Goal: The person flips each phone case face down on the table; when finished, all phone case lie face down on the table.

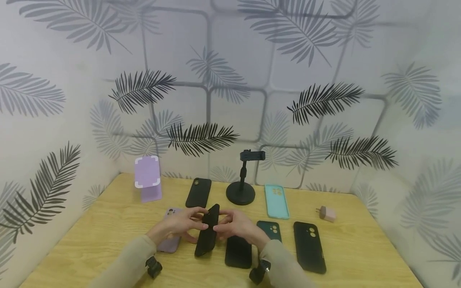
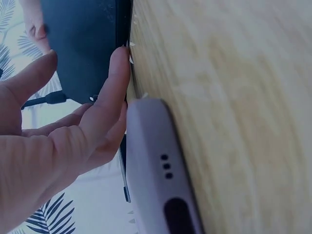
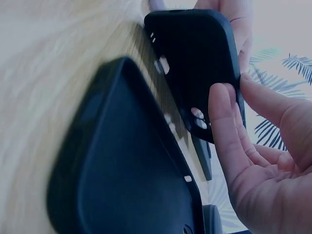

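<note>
Both hands hold a black phone case [image 1: 207, 236], tilted up on its edge over the table. My left hand [image 1: 181, 225] has its thumb and fingers at the case's left side; in the left wrist view they span the smooth dark face [image 2: 83, 48]. My right hand [image 1: 239, 226] pinches the upper right edge, and the right wrist view shows one finger against the hollow inside [image 3: 190, 53] with its camera cutouts. A lilac phone case [image 1: 168, 245] lies beside the left hand. Below the right hand lies another black case [image 1: 238, 256], hollow side up.
A dark green case [image 1: 270, 229] and a black case [image 1: 309, 248] lie to the right. Behind are a black case [image 1: 199, 193], a round-based phone stand [image 1: 240, 193], a turquoise case [image 1: 276, 202] and a lilac stand [image 1: 147, 172]. A pinkish charger plug [image 1: 327, 213] sits far right.
</note>
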`<control>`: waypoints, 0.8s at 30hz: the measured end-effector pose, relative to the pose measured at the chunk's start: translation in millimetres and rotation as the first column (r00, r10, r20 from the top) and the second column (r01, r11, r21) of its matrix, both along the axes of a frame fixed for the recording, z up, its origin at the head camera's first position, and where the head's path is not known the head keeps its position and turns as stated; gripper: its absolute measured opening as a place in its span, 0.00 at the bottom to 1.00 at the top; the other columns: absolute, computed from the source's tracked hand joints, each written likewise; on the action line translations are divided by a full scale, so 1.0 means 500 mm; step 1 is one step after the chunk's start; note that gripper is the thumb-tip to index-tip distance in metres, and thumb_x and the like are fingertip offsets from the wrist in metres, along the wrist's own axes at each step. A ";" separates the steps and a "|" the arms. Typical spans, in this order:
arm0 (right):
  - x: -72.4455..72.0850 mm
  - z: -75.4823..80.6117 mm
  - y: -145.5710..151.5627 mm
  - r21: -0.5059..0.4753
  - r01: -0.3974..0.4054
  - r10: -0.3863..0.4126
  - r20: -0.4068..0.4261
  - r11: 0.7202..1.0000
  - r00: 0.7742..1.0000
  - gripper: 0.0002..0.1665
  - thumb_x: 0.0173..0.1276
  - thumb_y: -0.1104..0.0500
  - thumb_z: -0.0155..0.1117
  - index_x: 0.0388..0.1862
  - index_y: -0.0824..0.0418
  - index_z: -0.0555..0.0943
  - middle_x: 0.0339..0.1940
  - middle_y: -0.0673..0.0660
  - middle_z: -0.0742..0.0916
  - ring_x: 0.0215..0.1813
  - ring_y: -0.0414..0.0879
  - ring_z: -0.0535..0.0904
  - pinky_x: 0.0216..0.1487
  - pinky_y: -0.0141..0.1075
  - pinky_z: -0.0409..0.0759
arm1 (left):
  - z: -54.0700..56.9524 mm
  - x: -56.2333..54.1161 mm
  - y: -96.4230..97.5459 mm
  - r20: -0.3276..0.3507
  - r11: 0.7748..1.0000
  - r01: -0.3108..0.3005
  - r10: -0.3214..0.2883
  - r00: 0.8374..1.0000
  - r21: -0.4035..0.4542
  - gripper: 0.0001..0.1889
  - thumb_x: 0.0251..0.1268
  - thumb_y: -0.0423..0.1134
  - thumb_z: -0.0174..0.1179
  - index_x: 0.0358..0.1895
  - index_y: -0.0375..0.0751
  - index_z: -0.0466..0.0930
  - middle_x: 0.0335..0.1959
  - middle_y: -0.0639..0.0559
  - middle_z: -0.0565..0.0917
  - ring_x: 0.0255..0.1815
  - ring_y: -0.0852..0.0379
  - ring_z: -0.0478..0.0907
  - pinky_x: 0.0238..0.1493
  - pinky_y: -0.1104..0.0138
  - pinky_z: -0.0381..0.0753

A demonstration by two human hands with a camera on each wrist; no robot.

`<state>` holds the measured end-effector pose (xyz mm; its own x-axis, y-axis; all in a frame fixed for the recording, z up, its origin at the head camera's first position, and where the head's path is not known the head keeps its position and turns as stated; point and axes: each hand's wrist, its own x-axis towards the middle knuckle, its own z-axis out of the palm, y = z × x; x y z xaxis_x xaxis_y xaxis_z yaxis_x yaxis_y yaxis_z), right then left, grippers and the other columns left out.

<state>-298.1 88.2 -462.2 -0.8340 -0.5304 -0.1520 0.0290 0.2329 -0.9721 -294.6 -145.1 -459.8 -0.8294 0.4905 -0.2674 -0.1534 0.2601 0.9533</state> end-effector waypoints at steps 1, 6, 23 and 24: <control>0.001 0.001 0.001 0.011 0.011 -0.011 -0.011 1.000 1.000 0.40 0.63 0.65 0.70 0.71 0.70 0.65 0.39 0.63 0.89 0.32 0.48 0.87 0.38 0.44 0.88 | 0.002 0.000 -0.001 -0.001 1.000 -0.005 0.005 1.000 -0.007 0.36 0.65 0.39 0.66 0.73 0.37 0.59 0.72 0.30 0.59 0.68 0.32 0.66 0.43 0.50 0.87; 0.005 0.000 0.004 0.064 0.041 -0.039 -0.034 0.997 0.999 0.44 0.60 0.68 0.72 0.71 0.74 0.61 0.31 0.62 0.89 0.26 0.47 0.86 0.32 0.43 0.88 | 0.006 0.002 -0.005 -0.010 0.999 -0.016 0.015 1.000 -0.034 0.34 0.65 0.36 0.65 0.71 0.33 0.61 0.72 0.28 0.60 0.68 0.32 0.66 0.44 0.51 0.87; 0.003 -0.003 -0.007 0.170 -0.022 0.013 0.054 0.985 0.998 0.33 0.66 0.68 0.66 0.66 0.79 0.67 0.30 0.67 0.89 0.28 0.49 0.88 0.29 0.37 0.87 | 0.009 0.003 -0.027 -0.041 0.997 -0.035 0.032 0.999 -0.071 0.31 0.65 0.33 0.63 0.69 0.31 0.64 0.71 0.28 0.61 0.67 0.32 0.68 0.44 0.50 0.87; 0.002 -0.002 -0.007 0.168 -0.023 0.014 0.055 0.986 0.998 0.32 0.66 0.68 0.65 0.65 0.79 0.67 0.31 0.67 0.89 0.28 0.49 0.88 0.29 0.37 0.87 | 0.010 0.003 -0.028 -0.039 0.997 -0.036 0.033 0.999 -0.071 0.31 0.65 0.33 0.64 0.70 0.31 0.64 0.70 0.28 0.61 0.67 0.32 0.68 0.44 0.50 0.87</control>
<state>-296.9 84.9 -463.4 -0.8125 -0.5087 -0.2848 0.0742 0.3943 -0.9160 -293.2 -159.1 -455.0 -0.8556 0.4423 -0.2688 -0.1274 0.3234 0.9376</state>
